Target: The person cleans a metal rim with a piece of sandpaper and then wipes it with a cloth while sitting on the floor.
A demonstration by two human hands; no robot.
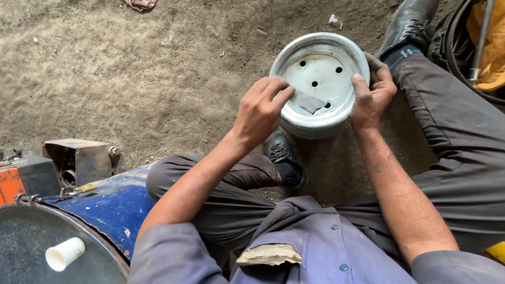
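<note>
Down at the lower left a blue drum lies on its side, close against the person's left knee, and a small white plastic cup rests on its dark round end. Just beyond the drum sits a rusty metal box with an orange-painted piece beside it at the frame's edge. The floor is packed dirt, scuffed and littered with small scraps. Up in the right corner a black hose coils around something yellow, right behind the outstretched right leg and its black boot. The other boot is tucked in under the work, half hidden by it. Nothing comes between the hands and the piece. And the piece itself: a round grey metal pan with raised rim and several small holes in its flat face, propped on the ground between the two legs, tilted up toward the person. The left hand comes in over the near left rim, fingers bunched and pressing a scrap of grey abrasive sheet flat against the pan's inner face, near the lower hole. The right hand clamps the right rim, thumb hooked inside, fingers wrapped round the outer wall, dark with grime. Another worn scrap lies on the shirt front.
</note>
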